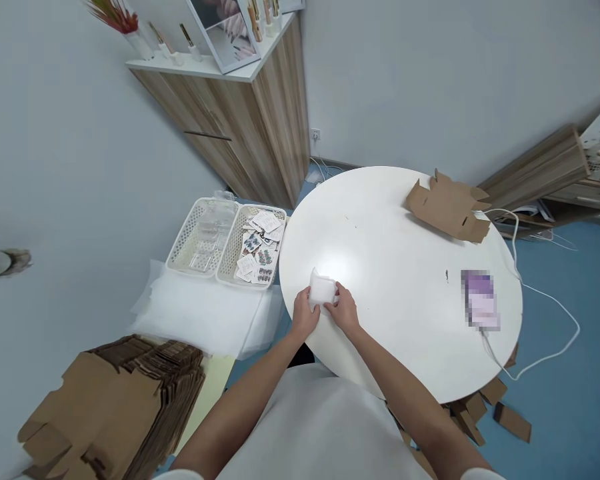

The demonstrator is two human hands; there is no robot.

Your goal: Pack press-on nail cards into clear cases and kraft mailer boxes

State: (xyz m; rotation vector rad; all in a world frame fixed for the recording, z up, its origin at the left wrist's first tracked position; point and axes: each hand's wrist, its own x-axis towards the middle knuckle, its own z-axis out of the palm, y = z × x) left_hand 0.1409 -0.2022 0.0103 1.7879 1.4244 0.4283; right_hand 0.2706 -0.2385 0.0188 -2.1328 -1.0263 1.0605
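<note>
A small square packet wrapped in white foam sheet (323, 289) is between my two hands, near the left edge of the round white table (395, 313). My left hand (305, 313) has its fingers closed on the packet's left side and lower edge. On the opposite side, my right hand (344, 311) grips the packet's right edge and lower corner. One corner of the wrapping sticks up at the top left. What is inside the wrap is hidden.
An unfolded cardboard box (447, 208) and a blurred purple object (481, 300) with a white cable lie on the table. Left stand baskets of clear cases (210, 230) and printed cards (257, 250), foam sheets (205, 310) and stacked flat cardboard (110, 400). Small boxes (513, 421) lie on the floor.
</note>
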